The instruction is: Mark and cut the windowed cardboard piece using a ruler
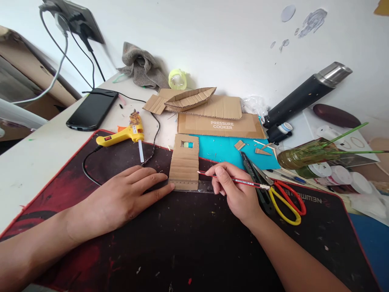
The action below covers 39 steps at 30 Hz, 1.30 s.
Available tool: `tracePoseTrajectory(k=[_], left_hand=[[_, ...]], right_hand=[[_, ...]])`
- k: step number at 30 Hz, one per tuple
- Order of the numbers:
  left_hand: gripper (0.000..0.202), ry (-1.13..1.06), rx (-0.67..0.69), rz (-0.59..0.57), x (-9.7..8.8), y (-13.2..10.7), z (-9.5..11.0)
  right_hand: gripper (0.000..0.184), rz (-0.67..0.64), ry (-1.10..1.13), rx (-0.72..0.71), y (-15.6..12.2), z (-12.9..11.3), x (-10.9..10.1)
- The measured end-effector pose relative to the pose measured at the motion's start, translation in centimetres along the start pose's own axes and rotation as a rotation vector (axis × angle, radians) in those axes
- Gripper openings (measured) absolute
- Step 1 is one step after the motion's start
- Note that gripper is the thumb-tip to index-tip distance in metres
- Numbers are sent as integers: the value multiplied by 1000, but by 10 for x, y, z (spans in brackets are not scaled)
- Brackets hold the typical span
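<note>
My left hand (129, 196) lies flat with fingers stretched out, pressing on a clear ruler (194, 186) that runs across the lower edge of a small cardboard piece (184, 162) with a square window cut in it. My right hand (237, 190) pinches a red striped pencil (243, 182), its tip at the right edge of the cardboard, just above the ruler. Both rest on a dark red-edged desk mat (182, 243).
A yellow glue gun (121, 135) and its cord lie at the mat's back left, beside a black phone (92, 109). Red-and-yellow scissors (287, 202) and a utility knife (253, 172) lie right of my right hand. Cardboard sheets (219, 121), a cardboard boat shape (190, 99), a black flask (306, 95) and a green bottle (304, 156) stand behind.
</note>
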<state>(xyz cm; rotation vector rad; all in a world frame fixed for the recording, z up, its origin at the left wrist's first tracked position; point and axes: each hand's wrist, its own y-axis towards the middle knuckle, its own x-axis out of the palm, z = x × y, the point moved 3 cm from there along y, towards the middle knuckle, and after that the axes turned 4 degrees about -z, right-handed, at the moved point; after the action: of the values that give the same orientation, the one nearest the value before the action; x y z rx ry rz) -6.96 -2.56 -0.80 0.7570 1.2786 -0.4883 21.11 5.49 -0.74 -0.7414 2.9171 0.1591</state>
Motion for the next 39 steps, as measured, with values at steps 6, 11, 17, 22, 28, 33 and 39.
tracePoseTrajectory(k=[6,11,17,22,28,33,39], left_hand=[[51,8,7,-2,0,1,0],[50,7,7,-1,0,1,1],[54,-11,-9,0,0,0,1],[55,-30,-10,-6,1,1,0],[55,-29,-18,-16,0,1,0],[52,-26,-22,-15,0,2,1],[51,1,-2,-14,1,3,2]], right_hand=[[34,-20,-13,-14,-2,1,1],[34,-24,-25,-5,-1,1,1],[35,-21,-22,-3,0,0,0],[35,-21,-23,6,0,-2,0],[33,-3,-20,11,0,-3,0],[34,12,-59,3,0,-6,0],[34,11,-86,-1,3,-16,5]])
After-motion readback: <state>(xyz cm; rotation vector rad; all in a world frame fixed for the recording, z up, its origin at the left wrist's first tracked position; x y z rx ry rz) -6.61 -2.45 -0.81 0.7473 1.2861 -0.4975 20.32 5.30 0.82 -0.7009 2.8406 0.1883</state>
